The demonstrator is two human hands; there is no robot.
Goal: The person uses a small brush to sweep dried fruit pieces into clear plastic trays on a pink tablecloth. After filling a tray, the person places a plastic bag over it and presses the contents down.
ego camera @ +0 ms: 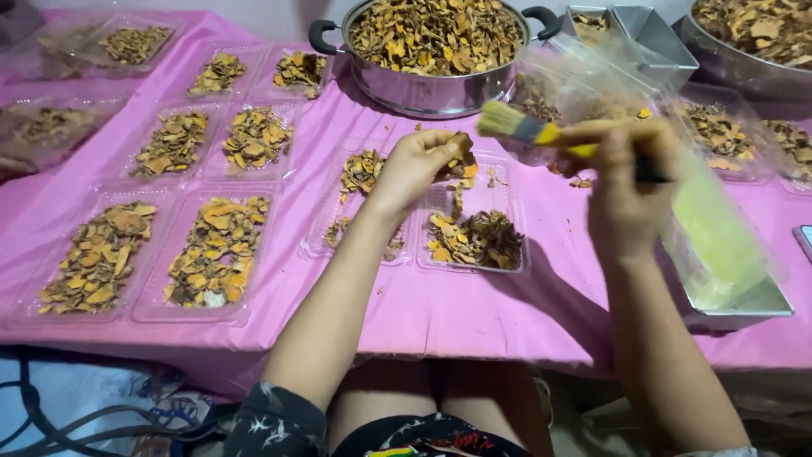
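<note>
Head-camera view over a table draped in a pink cloth (474, 313). The left hand (419, 165) is raised above an open clear plastic clamshell tray (507, 199), its fingers pinched closed on a small clump of dried orange-brown slices (461, 152), some of which appear to be dropping toward the heap of slices (478, 239) already lying in the tray's right compartment. The right hand (622, 182) is curled firmly around the dark handle of a flat brush (520, 127) with pale bristles and a yellow ferrule, bristles pointing left, close to the pinched slices but, as far as can be told, not touching them. A clear plastic bag (719, 233) hangs just beside the right hand, over a metal tray (744, 309) at the table's right edge; whether the hand also grips the bag cannot be told. A steel two-handled pot (431, 89) heaped with the same slices stands behind the clamshell, and filled clear trays (216, 254) lie in rows to the left. To do this step well, one would judge that the pinched slices should be kept directly above the open compartment so loose pieces fall inside it, that the brush should meet them with light strokes directed away from the filled trays, and that the pinch should be gentle, since such brittle slices likely crumble under pressure.
</note>
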